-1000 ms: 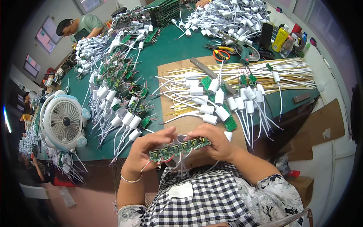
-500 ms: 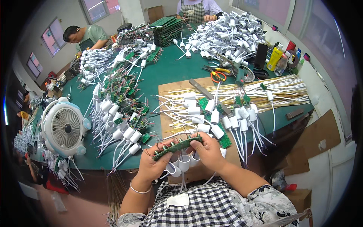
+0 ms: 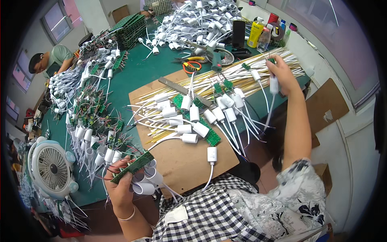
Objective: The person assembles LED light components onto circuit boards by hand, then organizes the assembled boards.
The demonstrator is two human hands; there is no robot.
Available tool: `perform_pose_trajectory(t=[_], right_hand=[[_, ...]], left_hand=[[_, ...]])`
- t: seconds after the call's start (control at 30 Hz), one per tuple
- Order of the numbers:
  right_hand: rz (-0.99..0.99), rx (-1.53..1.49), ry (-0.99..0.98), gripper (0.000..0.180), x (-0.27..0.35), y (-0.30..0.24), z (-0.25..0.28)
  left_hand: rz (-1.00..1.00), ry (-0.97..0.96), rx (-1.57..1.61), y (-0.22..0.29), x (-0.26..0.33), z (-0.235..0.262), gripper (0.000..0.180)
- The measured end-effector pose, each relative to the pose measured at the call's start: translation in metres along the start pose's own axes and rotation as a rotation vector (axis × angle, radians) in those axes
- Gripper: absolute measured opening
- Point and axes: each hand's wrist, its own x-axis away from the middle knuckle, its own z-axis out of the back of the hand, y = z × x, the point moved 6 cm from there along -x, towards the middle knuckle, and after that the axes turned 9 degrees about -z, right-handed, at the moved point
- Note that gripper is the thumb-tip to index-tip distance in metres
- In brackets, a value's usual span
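I'm gripping the green circuit-board strip (image 3: 133, 166) with its white sockets at 7 o'clock in my left hand (image 3: 119, 187) while my right hand (image 3: 283, 74) is pinching a white wired socket (image 3: 274, 85) at 2 o'clock, lifting it straight so wires aren't snagging.

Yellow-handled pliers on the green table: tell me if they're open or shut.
Open. The pliers lie flat on the green table with their two yellow handles spread apart. Neither hand touches them.
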Motion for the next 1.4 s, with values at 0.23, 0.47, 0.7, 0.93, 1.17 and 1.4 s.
perform_pose_trajectory(t=[0.23,0.47,0.7,0.93,1.17,1.4], right_hand=[[-0.07,1.026,0.499,0.048,-0.086,0.06,-0.015],[0.317,0.453,0.4,0.046,-0.053,0.026,-0.06],[0.426,-0.046,-0.951,0.037,0.165,-0.037,-0.268],[0.243,0.066,-0.933,0.022,0.181,-0.04,-0.298],[0.139,-0.024,-0.729,0.013,0.167,0.001,-0.314],[-0.148,-0.408,-1.002,0.024,0.18,-0.009,-0.311]], left_hand=[[0.168,0.022,-0.027,-0.019,-0.009,-0.034,0.033],[0.3,0.058,0.102,-0.03,-0.021,-0.031,0.037],[0.356,-0.02,0.21,-0.035,-0.019,-0.039,0.034],[0.292,0.135,0.081,-0.035,-0.009,-0.03,0.034],[0.274,0.291,0.139,-0.063,-0.006,-0.029,0.027],[0.244,0.105,0.149,-0.059,-0.011,-0.03,0.027]])
